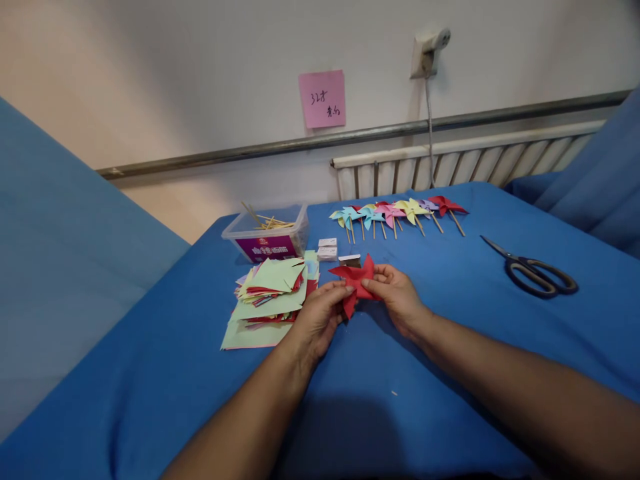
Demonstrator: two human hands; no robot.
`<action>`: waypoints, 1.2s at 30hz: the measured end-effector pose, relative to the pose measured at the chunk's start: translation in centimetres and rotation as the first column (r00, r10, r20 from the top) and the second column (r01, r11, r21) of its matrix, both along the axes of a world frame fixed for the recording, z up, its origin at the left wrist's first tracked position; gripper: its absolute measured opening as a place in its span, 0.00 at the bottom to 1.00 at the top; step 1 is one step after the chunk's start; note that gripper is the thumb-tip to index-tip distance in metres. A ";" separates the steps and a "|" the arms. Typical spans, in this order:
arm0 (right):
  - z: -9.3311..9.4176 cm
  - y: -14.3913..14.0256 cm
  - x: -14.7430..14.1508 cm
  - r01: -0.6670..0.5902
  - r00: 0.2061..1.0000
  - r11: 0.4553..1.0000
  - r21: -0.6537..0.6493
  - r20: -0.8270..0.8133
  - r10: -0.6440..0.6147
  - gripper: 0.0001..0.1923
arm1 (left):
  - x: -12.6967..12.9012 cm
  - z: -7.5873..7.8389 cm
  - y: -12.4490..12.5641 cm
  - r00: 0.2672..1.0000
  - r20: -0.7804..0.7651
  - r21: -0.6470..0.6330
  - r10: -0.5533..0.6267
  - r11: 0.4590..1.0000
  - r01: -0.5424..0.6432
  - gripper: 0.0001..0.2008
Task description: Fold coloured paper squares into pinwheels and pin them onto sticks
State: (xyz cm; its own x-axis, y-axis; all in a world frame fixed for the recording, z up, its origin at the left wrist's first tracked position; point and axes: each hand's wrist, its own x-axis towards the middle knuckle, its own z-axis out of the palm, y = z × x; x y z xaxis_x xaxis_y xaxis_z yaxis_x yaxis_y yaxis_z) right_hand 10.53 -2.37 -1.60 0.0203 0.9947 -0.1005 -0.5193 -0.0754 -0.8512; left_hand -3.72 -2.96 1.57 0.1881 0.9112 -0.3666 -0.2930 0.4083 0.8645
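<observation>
1. My left hand [320,317] and right hand [403,303] cover parts of the red paper pinwheel [361,272]; I cannot see its back.
2. My left forearm [240,413] runs off the bottom edge, my right forearm [525,373] off the right.
3. Dark box [350,261]: partly hidden behind the pinwheel.
4. Small white boxes [327,250]: print too small to read.
5. Pale speck [395,393] on the blue cloth [440,427]: too small to identify.
6. Left curtain [75,267], right curtain [600,167]: both cut off by the edges.

- On my feed, scissors [515,259] lie right of the held pinwheel [358,277].
- A pinwheel row [391,213] lies behind it.
- Left, I see paper [275,275] before a tub [300,233] of sticks [275,224].
</observation>
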 end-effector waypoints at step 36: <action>-3.5 5.1 0.5 0.173 0.890 0.971 0.163 0.397 -0.225 0.17 | -1.9 -0.6 1.8 0.949 0.241 -0.015 0.201 0.979 -0.204 0.07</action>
